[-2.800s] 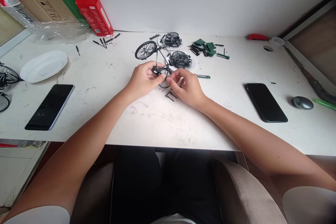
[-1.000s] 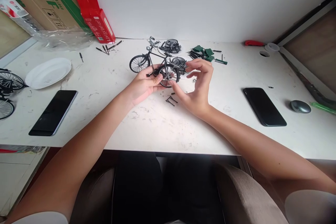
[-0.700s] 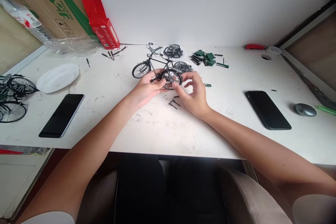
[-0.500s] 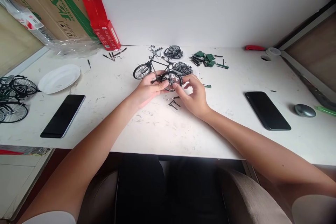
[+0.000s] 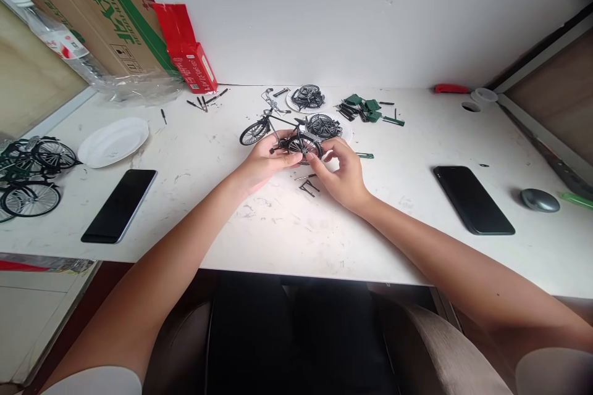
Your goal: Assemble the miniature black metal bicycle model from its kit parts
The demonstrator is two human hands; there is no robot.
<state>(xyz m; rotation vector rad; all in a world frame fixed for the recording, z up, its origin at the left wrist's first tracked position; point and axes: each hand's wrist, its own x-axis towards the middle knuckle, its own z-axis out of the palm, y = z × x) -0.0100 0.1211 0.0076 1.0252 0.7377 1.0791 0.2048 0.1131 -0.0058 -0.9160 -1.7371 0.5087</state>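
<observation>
A small black model bicycle is held above the white table, its front wheel and handlebars to the left. My left hand grips it from below near the pedals, thumb against the rear wheel. At the right side of that wheel, my right hand pinches near the hub with thumb and fingers; any tiny part between them is too small to make out. Just below the wheel a black forked piece lies beside a thin rod. Behind the bicycle are plates holding black wheels and black parts.
Green and black pieces lie at the back. A white plate, a phone and more model bicycles are on the left. Another phone and a grey mouse are on the right. A red box stands behind.
The view has shifted slightly, so most things appear lower and a little further right. The bicycle is tilted slightly differently, and both hands keep their hold on it.
</observation>
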